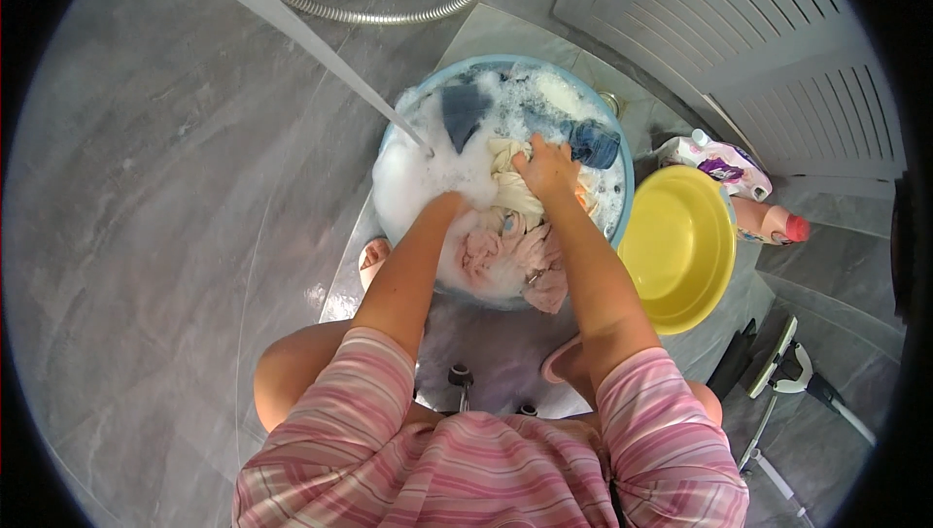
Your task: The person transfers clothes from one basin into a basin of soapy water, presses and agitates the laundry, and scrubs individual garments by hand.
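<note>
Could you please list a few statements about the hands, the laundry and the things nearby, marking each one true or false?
1. The left hand is largely hidden in white foam. True.
2. The yellow basin stands left of the blue tub. False: it stands to the right.
3. The right hand touches cream cloth. True.
4. The peach bottle has a blue cap. False: the cap is red.
5. The pink cloth lies nearer the person than the cream cloth. True.
</note>
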Available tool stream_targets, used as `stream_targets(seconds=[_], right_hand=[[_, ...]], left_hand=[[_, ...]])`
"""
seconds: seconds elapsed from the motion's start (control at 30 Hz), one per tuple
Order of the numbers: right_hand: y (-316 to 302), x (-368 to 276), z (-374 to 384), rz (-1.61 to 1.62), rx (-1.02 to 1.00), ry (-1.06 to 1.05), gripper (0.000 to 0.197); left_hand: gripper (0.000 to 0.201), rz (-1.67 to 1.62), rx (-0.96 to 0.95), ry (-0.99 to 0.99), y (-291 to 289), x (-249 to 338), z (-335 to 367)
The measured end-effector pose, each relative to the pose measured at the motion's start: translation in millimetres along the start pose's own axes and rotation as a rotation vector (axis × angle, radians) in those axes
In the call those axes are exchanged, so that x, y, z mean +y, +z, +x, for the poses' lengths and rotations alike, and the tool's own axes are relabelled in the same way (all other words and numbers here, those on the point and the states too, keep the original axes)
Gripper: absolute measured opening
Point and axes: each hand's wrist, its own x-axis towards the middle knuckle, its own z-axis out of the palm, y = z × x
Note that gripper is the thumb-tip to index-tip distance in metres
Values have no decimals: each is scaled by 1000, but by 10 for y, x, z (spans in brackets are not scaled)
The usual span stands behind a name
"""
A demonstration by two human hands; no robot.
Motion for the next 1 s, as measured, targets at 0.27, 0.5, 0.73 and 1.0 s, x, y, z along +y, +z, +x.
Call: stream_targets(seconds=[0.27, 0.5, 0.73, 1.0], right_hand=[[57, -108, 11, -46, 5, 21, 54], [108, -70, 44, -93, 38, 44, 52], [16, -384, -232, -81, 96, -51, 50], [335, 506, -610, 101, 117, -145, 50]], left_hand=[[51, 4, 18, 1, 45, -2, -46], [41, 29, 61, 47, 220, 122, 39], [32, -398, 712, 299, 275, -298, 243], [23, 565, 680, 269, -327, 337, -1462]])
